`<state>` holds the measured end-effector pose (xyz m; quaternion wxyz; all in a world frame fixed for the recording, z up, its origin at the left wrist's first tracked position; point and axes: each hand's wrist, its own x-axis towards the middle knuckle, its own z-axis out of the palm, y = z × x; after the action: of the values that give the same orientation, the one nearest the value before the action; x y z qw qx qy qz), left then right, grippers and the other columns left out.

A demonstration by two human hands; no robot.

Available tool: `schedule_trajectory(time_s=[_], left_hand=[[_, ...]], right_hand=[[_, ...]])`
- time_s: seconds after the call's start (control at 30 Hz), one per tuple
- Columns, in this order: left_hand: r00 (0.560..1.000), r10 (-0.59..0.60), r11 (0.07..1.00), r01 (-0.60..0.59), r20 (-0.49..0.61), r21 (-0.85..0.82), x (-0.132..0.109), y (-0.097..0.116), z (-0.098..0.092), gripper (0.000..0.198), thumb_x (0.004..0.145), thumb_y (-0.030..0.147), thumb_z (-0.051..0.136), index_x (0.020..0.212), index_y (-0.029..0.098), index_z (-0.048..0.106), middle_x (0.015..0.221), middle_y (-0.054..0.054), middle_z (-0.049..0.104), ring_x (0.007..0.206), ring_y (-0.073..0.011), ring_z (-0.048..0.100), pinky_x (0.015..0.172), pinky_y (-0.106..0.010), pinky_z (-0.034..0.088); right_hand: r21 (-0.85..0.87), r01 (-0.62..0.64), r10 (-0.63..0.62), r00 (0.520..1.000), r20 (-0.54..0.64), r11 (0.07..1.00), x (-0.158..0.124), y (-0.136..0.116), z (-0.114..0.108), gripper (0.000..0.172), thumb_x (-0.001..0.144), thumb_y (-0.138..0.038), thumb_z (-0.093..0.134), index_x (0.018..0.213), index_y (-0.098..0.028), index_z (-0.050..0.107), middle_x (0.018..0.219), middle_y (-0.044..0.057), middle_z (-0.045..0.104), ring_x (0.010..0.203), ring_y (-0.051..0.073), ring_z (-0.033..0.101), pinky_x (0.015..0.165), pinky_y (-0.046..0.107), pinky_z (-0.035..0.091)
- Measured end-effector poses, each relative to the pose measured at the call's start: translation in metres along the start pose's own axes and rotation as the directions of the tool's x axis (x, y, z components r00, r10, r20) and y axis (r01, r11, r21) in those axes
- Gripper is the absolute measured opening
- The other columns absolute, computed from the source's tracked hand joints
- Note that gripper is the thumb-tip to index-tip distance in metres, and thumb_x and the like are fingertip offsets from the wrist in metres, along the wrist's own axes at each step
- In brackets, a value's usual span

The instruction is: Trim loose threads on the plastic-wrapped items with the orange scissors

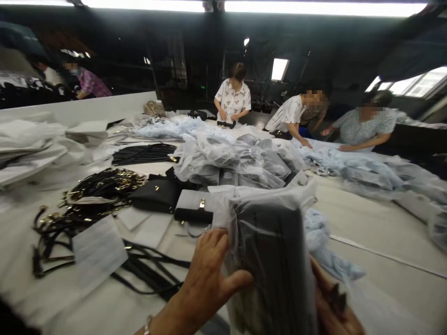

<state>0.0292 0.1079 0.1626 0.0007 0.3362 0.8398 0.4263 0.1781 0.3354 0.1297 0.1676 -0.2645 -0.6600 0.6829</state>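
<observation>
A dark item in a clear plastic bag (274, 260) stands upright close in front of me, large in the head view. My left hand (209, 274) grips its left side, with the thumb across the front and the fingertips at the far edge. On the opposite side, my right hand (331, 298) holds the right edge, partly hidden behind the package. Just beyond lie a black handbag (155, 193) and another bag with a pale sheet over its flap (193, 204). Black straps (150, 265) and white paper sheets (99, 249) lie left of my left hand.
Straps with gold hardware (108, 186) are heaped on the left. Plastic-wrapped packages (240, 160) pile up mid-table, and crumpled bluish plastic (366, 170) lies at right. Several co-workers stand along the far side, including a person in a white patterned shirt (232, 100).
</observation>
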Motion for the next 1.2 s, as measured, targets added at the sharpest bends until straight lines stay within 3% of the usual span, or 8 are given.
schedule_trajectory(time_s=[0.1,0.2,0.4,0.53,0.7,0.87,1.07,1.2], left_hand=[[0.988,-0.157,0.969,0.156,-0.007,0.191,-0.064,-0.048,-0.039,0.045,0.084,0.061,0.059,0.101,0.020,0.061,0.107,-0.010,0.063,0.103,-0.0321,0.054,0.094,-0.052,0.041],[0.952,-0.304,0.902,0.273,0.042,0.335,-0.107,-0.094,-0.051,0.032,0.087,0.051,0.059,0.096,0.020,0.060,0.102,-0.008,0.064,0.103,-0.0304,0.056,0.096,-0.051,0.039],[0.813,-0.403,0.913,0.324,0.421,0.250,-0.153,-0.172,-0.051,0.019,0.086,0.033,0.063,0.099,0.020,0.062,0.104,-0.007,0.067,0.099,-0.0247,0.063,0.083,-0.034,0.046],[0.907,-0.308,0.951,0.287,0.287,0.113,-0.142,-0.189,-0.069,0.011,0.091,0.028,0.053,0.090,0.022,0.062,0.099,-0.003,0.068,0.083,-0.0186,0.064,0.080,-0.032,0.047],[0.957,-0.102,0.995,0.095,0.273,0.041,-0.107,-0.190,-0.063,0.030,0.092,0.024,0.053,0.121,0.027,0.053,0.142,-0.004,0.052,0.090,-0.0157,0.066,0.085,-0.030,0.050],[0.910,-0.248,0.925,0.121,0.331,0.361,-0.099,-0.202,-0.047,0.034,0.092,0.034,0.056,0.122,0.020,0.049,0.124,-0.009,0.061,0.104,-0.0254,0.065,0.068,-0.030,0.049],[0.830,-0.412,0.883,0.263,0.377,0.388,-0.103,-0.221,-0.059,0.028,0.084,0.045,0.065,0.097,0.022,0.054,0.098,-0.003,0.066,0.088,-0.0210,0.064,0.065,-0.027,0.039],[0.828,-0.402,0.908,0.304,0.391,0.288,-0.110,-0.230,-0.059,0.012,0.078,0.029,0.065,0.082,0.022,0.056,0.087,0.001,0.064,0.080,-0.0176,0.060,0.062,-0.026,0.030]], right_hand=[[0.097,-0.228,0.218,0.970,0.106,0.969,-0.046,0.043,0.096,0.065,0.084,-0.063,0.062,0.138,-0.028,0.056,0.143,0.003,0.056,0.137,0.033,0.044,0.108,0.042,0.047],[0.047,-0.261,0.247,0.949,0.197,0.964,-0.067,0.094,0.151,0.069,0.078,-0.068,0.064,0.133,-0.026,0.061,0.140,0.006,0.059,0.135,0.032,0.047,0.112,0.044,0.041],[-0.326,-0.133,0.115,0.991,-0.074,0.936,-0.069,0.150,0.146,0.076,0.074,-0.075,0.056,0.124,-0.018,0.065,0.136,0.014,0.060,0.131,0.033,0.050,0.115,0.049,0.034],[-0.279,-0.058,-0.002,0.978,-0.208,0.958,-0.082,0.095,0.157,0.064,0.083,-0.067,0.053,0.126,-0.020,0.059,0.114,0.011,0.068,0.087,0.023,0.065,0.071,0.035,0.056],[-0.092,-0.117,0.130,0.980,0.152,0.989,-0.086,0.042,0.247,0.055,0.083,-0.060,0.062,0.119,-0.019,0.060,0.073,0.000,0.063,0.042,0.007,0.038,0.038,0.021,0.029],[-0.056,-0.243,0.249,0.940,0.232,0.968,-0.058,0.075,0.297,0.049,0.077,-0.053,0.068,0.110,-0.018,0.060,0.067,-0.003,0.057,0.042,0.005,0.035,0.037,0.018,0.025],[-0.073,-0.290,0.299,0.933,0.200,0.954,-0.037,0.108,0.287,0.046,0.082,-0.059,0.061,0.102,-0.017,0.062,0.069,-0.004,0.055,0.041,0.004,0.031,0.035,0.019,0.019],[-0.104,-0.236,0.252,0.947,0.198,0.966,-0.033,0.110,0.286,0.052,0.084,-0.065,0.056,0.096,-0.015,0.063,0.064,-0.003,0.054,0.040,0.005,0.031,0.036,0.020,0.020]])
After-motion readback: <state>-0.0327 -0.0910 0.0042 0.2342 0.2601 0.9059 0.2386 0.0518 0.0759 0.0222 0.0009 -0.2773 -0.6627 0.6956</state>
